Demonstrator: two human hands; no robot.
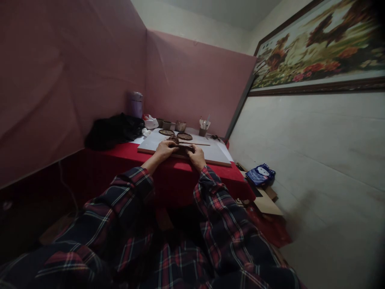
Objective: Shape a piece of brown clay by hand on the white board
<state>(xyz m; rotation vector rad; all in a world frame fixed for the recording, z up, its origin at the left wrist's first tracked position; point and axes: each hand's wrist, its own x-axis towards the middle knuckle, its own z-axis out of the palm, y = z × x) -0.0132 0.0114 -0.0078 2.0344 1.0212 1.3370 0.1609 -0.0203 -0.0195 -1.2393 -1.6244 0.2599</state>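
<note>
Craft corner: board (pixel 217 153), tool cup (pixel 202 132)

We hold dark flat piece (pixel 184 147) between left hand (pixel 166 151) and right hand (pixel 197 157), over near edge of pale board (pixel 217 155). Brown lump (pixel 172 139) just beyond left hand; thin stick (pixel 198 144) lying on board behind piece. Farther back we see two dark round discs (pixel 184 137), cup (pixel 202 132) of tools. Board on red-covered worktop (pixel 116 152); black bag (pixel 116 130) at left, purple flask (pixel 136 105) behind it. Framed picture (pixel 319 52) on right wall; blue packet (pixel 260 175) below.
</note>
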